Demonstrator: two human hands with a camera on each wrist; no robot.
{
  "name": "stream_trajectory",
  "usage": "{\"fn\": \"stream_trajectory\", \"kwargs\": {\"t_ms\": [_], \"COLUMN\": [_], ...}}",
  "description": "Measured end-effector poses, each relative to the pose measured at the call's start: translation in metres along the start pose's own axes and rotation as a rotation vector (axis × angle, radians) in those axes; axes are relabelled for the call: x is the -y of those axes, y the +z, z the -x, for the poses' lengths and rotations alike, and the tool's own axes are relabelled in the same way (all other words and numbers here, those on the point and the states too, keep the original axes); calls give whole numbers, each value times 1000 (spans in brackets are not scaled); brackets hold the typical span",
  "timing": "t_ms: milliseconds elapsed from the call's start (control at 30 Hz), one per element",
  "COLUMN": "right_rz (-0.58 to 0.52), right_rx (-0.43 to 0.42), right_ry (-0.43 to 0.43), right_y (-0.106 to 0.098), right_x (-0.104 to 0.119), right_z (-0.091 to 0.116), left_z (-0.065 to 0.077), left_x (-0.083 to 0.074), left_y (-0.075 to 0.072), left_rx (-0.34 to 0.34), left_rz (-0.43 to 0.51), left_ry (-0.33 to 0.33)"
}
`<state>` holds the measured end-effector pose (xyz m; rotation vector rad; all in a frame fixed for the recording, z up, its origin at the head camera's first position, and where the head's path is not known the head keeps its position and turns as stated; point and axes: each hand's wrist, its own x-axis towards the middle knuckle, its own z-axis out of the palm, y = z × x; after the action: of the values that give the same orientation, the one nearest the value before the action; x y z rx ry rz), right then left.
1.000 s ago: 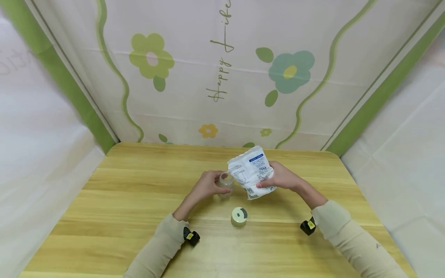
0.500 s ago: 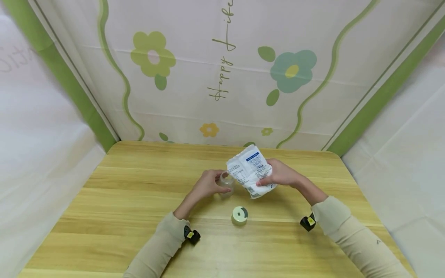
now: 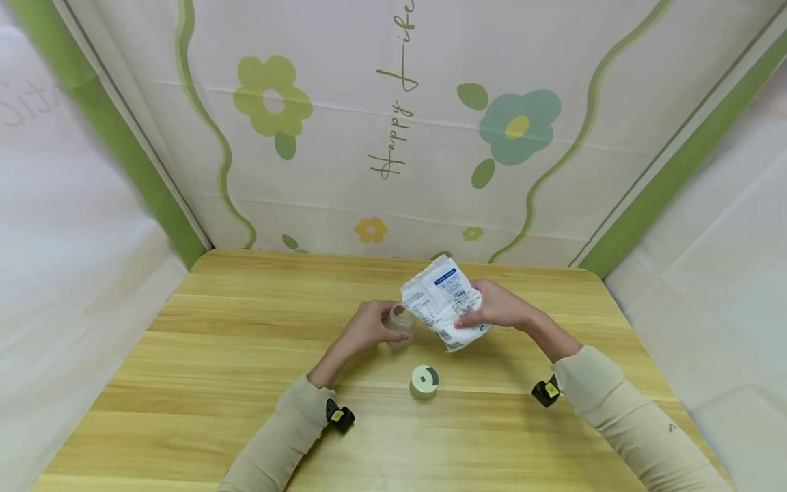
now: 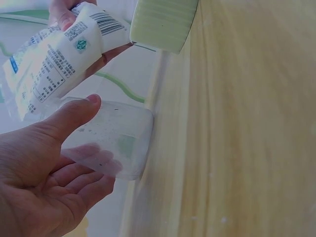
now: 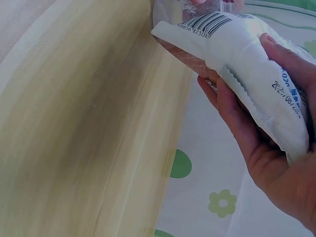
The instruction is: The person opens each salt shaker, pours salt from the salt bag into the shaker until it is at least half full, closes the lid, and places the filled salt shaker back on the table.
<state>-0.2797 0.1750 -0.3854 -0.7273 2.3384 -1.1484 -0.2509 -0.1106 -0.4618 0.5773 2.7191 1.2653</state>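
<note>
A clear jar point(image 3: 402, 329) stands upright on the table, its mouth uncovered. My left hand point(image 3: 367, 325) grips it from the left, thumb on the near side and fingers behind, as the left wrist view shows. The jar's wall looks cloudy in that view. Over on the right, my right hand point(image 3: 501, 305) holds a white printed plastic packet point(image 3: 441, 301), thumb on its front face. The packet is tilted, with its left corner right at the jar's mouth. A barcode point(image 5: 210, 22) shows along one edge in the right wrist view. The packet's opening is hidden.
A pale green ribbed lid point(image 3: 424, 383), with a grey patch on top, sits in front of the jar, between the forearms. The wooden table point(image 3: 203, 383) ends at a flowered cloth wall point(image 3: 332, 157) behind. More cloth hangs at both sides.
The packet and my right hand have shifted very slightly up, and the packet has turned a little. My left hand keeps its grip on the jar.
</note>
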Motion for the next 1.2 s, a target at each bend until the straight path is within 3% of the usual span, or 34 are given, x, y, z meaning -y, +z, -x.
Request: {"fn": "stream_trajectory", "kwargs": {"t_ms": [1200], "right_rz": [131], "right_rx": [19], "right_ry": [13], "right_y": [-5], "right_x": [17], "right_z": [-1], "left_z": [0], "left_x": [2], "left_y": [1], "left_rx": [-1], "left_rz": [27], "left_ry": [-8]}}
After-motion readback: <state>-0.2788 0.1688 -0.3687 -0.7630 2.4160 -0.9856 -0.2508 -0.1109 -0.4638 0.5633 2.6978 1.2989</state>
